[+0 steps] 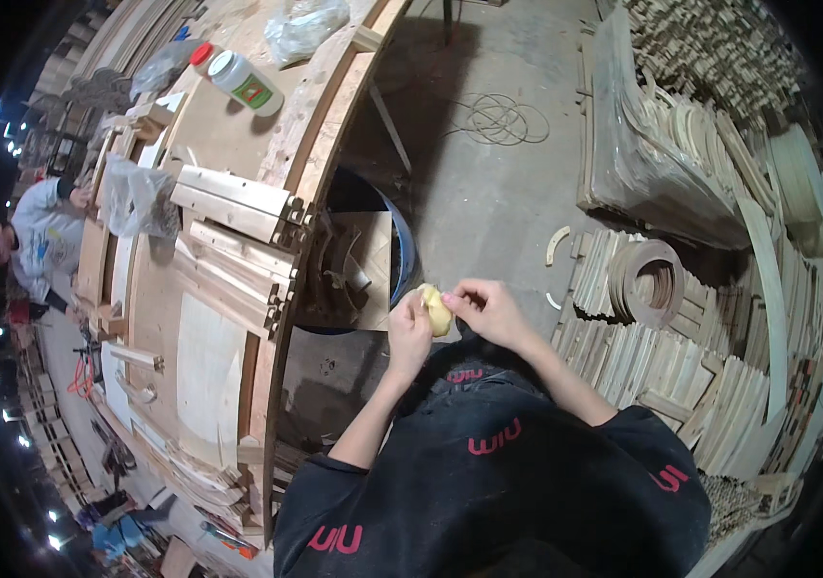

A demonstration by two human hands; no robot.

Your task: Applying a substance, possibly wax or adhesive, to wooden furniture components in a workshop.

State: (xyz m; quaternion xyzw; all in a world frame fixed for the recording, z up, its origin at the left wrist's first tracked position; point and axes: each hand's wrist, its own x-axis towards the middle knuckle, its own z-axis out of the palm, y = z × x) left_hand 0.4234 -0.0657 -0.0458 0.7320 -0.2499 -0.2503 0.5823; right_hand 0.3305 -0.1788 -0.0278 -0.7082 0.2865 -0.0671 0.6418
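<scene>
My left hand (409,332) and my right hand (490,314) are close together in front of my dark top, both closed on a small, crumpled-looking yellow item (435,306) whose kind I cannot make out. The right fingers pinch its right side, the left fingers its left. To their left is a blue round bin (402,250) with pale boards and offcuts (368,270) inside.
A wooden workbench (209,395) along my left holds wood pieces (228,202), plastic bags (137,193) and bottles (248,85). Beyond it a co-worker (40,236) stands. Stacked boards and curved pieces (681,385) fill my right; a coiled cord (498,120) lies on the floor ahead.
</scene>
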